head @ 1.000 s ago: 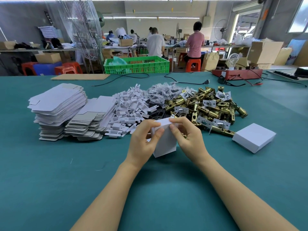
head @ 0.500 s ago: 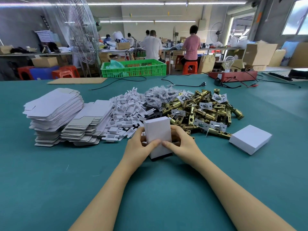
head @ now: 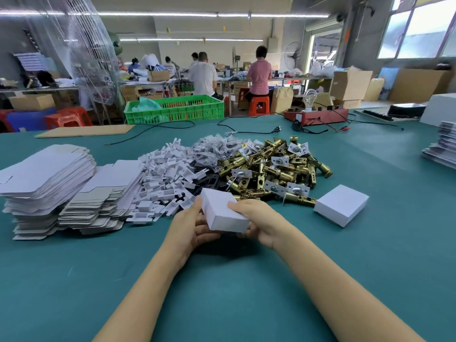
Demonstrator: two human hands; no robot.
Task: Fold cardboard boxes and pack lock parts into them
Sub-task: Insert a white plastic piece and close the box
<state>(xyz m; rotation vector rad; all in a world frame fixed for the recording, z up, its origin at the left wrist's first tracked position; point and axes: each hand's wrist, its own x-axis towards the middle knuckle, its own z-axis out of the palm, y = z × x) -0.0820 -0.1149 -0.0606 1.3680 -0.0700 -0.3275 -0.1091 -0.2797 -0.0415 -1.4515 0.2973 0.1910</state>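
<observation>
A small closed white cardboard box is held just above the green table, tilted, between both hands. My left hand cups its left side and underside. My right hand grips its right side with the thumb on top. Behind it lies a heap of brass lock latches, a pile of white plastic inserts and small clear bags of parts. Stacks of flat unfolded box blanks stand at the left. Another closed white box rests on the table to the right.
A green table covers the foreground. At its far edge are a brown cardboard sheet, a green crate, black cables and a red tester with a bulb. Paper stacks sit far right. People work beyond.
The box went from standing upright between my hands to lying tilted and flatter, turned over in my grip. My view has shifted slightly.
</observation>
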